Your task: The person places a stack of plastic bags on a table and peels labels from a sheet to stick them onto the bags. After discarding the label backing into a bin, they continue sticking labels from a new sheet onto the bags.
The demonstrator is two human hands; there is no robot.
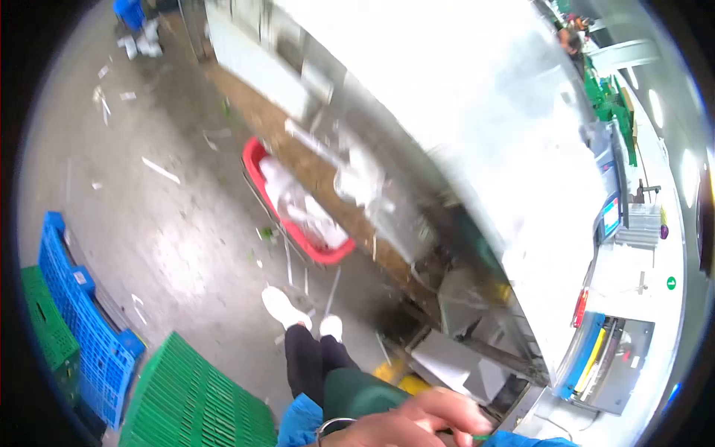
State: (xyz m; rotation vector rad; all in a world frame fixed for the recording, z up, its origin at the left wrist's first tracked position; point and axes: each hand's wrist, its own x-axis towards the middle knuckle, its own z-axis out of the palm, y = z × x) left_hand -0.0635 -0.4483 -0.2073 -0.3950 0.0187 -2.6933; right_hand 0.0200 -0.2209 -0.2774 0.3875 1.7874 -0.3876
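At the bottom edge, in front of my dark green apron (361, 395), my left hand (406, 425) reaches across from a blue sleeve (299, 419) with a bracelet at the wrist. Its fingers are bent and bunched together. A tiny bit of something green shows by the fingertips, too small to name. My right hand (460, 438) is close against the left, mostly hidden behind it and cut off by the frame. Only its blue sleeve (525, 441) shows plainly, so its fingers cannot be made out.
A white worktop (462, 82) runs diagonally, bearing a wrapping machine (611, 365) and a screen (611, 217). On the littered floor stands a red basket (328, 255) holding white scraps. Green crates (197, 395) and a blue crate (86, 320) are at lower left. Someone (570, 41) is far off.
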